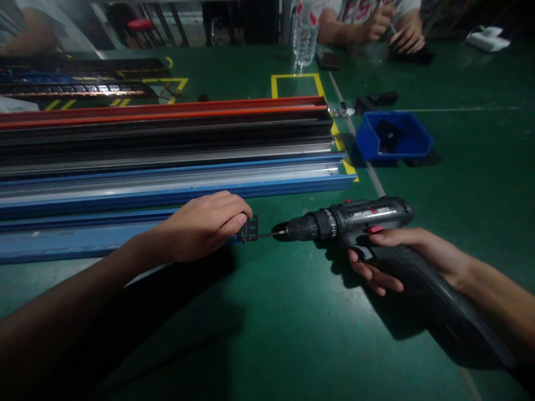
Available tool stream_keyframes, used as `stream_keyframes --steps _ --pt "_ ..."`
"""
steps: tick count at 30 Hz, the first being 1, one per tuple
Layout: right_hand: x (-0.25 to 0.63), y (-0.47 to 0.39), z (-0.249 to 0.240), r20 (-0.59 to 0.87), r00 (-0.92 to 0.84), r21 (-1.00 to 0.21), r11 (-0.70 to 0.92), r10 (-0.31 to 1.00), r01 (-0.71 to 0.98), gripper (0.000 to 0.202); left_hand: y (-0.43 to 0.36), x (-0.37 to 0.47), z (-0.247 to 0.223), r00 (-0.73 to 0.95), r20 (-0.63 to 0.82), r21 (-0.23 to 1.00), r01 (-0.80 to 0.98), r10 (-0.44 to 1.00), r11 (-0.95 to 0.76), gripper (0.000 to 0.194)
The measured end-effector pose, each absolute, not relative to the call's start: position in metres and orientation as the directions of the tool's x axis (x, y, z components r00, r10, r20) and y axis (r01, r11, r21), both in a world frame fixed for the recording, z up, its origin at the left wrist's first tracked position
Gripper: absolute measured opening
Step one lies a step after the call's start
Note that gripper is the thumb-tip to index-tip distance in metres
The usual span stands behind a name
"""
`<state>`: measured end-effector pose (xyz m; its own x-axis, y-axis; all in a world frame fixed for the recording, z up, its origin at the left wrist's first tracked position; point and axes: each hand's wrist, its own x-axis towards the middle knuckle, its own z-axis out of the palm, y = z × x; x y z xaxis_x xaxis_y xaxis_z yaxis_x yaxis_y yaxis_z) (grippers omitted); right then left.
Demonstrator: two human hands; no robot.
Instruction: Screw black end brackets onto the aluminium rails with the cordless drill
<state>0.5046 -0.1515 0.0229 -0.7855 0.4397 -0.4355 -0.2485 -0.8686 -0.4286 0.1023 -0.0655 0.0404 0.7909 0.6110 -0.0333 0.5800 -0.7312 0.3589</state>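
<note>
One drill (376, 214): found over the desk (292, 334) with right grip (432, 250) closed round its handle (403, 264); judged heavy, rigid, best held there. Pointed left, with long axis crosswise, bit (270, 235) at a black bracket (255, 219). Saw left grip (209, 225) closed over the end of a blue rail (83, 242).

Numerals on the drill collar (329, 224) and lettering on the drill casing (370, 212) and a co-worker's shirt (363, 9) are unreadable.
</note>
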Motion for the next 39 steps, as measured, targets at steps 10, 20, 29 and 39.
stream_keyframes --steps 10,20,29,39 --pt "0.5045 -0.1517 0.0207 -0.438 -0.774 -0.460 -0.854 0.458 -0.244 0.034 -0.0679 0.1056 0.0447 0.751 -0.075 0.363 0.633 0.656 -0.683 0.046" --pt "0.5051 -0.1514 0.0204 -0.430 -0.774 -0.482 -0.843 0.465 -0.239 0.035 -0.0682 0.1057 0.0447 0.758 -0.062 0.353 0.625 0.649 -0.696 0.046" --pt "0.5037 -0.1500 0.0200 -0.444 -0.767 -0.473 -0.848 0.463 -0.238 0.035 -0.0692 0.1056 0.0465 0.752 -0.074 0.357 0.633 0.655 -0.687 0.047" --pt "0.5038 -0.1513 0.0204 -0.445 -0.763 -0.486 -0.842 0.469 -0.234 0.036 -0.0696 0.1071 0.0474 0.753 -0.073 0.353 0.633 0.654 -0.689 0.047"
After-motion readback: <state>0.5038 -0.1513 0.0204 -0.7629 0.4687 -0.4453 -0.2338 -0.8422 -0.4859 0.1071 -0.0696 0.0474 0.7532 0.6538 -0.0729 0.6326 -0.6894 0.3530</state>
